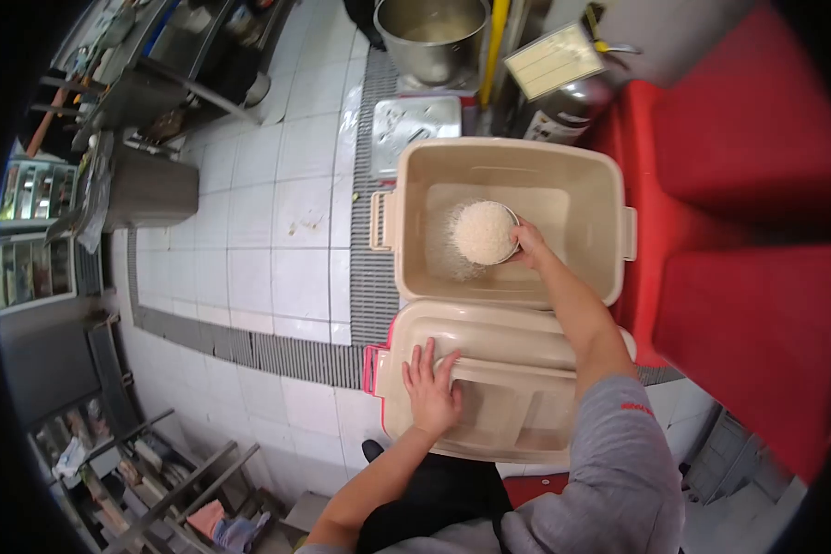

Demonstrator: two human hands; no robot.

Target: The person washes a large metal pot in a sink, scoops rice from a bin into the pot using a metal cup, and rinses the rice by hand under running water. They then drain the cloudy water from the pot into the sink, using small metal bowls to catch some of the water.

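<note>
A large beige bin (582,171) stands uncovered in the centre, with loose white grains on its floor. My right hand (526,242) reaches into it and grips the rim of a round bowl (515,220) heaped with white grains (483,233) that look like rice. Grains are scattered beside the bowl's left side. Below the bin lies a beige lid (489,319). My left hand (431,392) rests on the left part of that lid, fingers spread, holding nothing.
Red containers (748,305) stand along the right. Behind the bin are a metal lid (415,125), a large steel pot (432,42) and a yellow pole (495,46). A floor grate (375,286) runs along the left. Metal shelving (138,480) is at the lower left.
</note>
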